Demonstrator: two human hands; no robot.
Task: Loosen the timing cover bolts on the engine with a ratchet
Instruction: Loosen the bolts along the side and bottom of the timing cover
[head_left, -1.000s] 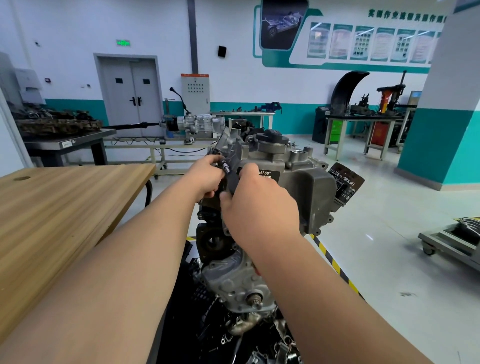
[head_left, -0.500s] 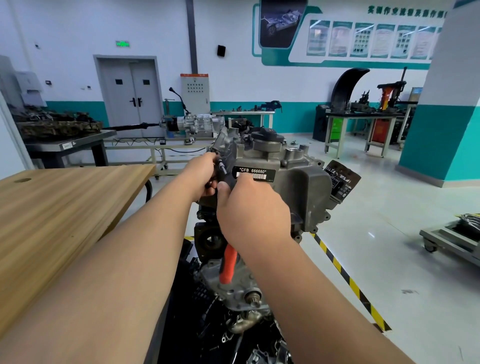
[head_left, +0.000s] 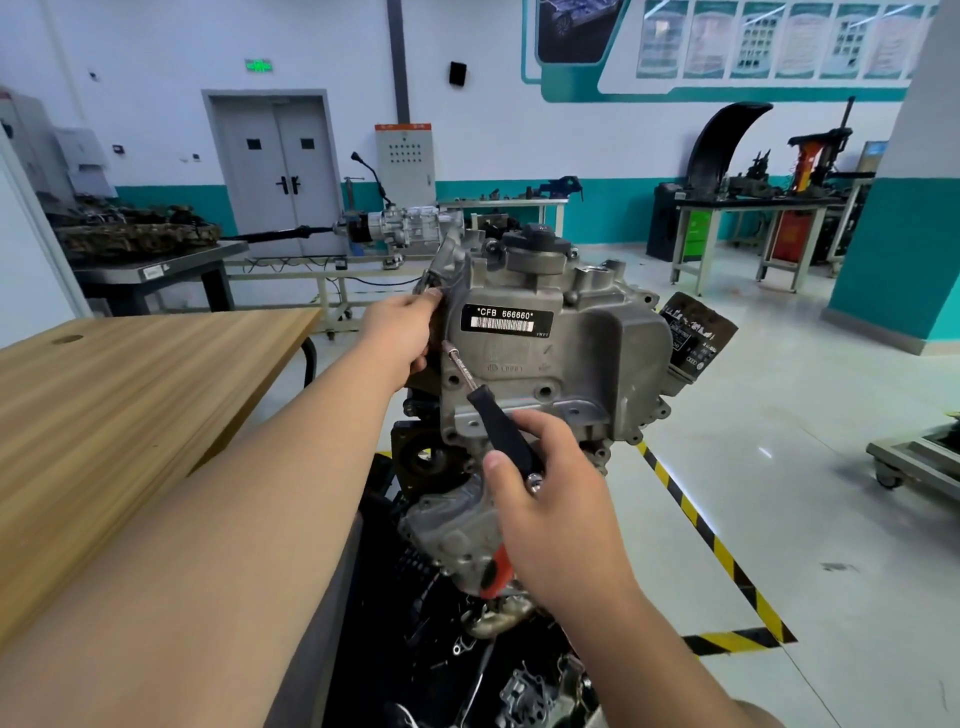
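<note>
A grey engine stands upright in front of me, its timing cover (head_left: 550, 364) facing me with a black label reading CFB 666660. My right hand (head_left: 550, 499) grips the black and red handle of the ratchet (head_left: 498, 431). The ratchet's chrome shaft slants up and left to a bolt at the cover's left edge. My left hand (head_left: 402, 332) holds the upper left side of the cover, fingertips on its edge. The bolt head itself is hidden by the tool's tip.
A wooden table (head_left: 130, 395) runs along my left. A black oil filter (head_left: 698, 338) sticks out on the engine's right. Black and yellow floor tape (head_left: 717, 551) marks the floor to the right. Loose parts lie in a dark tray (head_left: 415, 649) below the engine.
My right hand has swung down and towards me with the ratchet handle, uncovering the label. My left hand has shifted slightly up along the cover's left edge.
</note>
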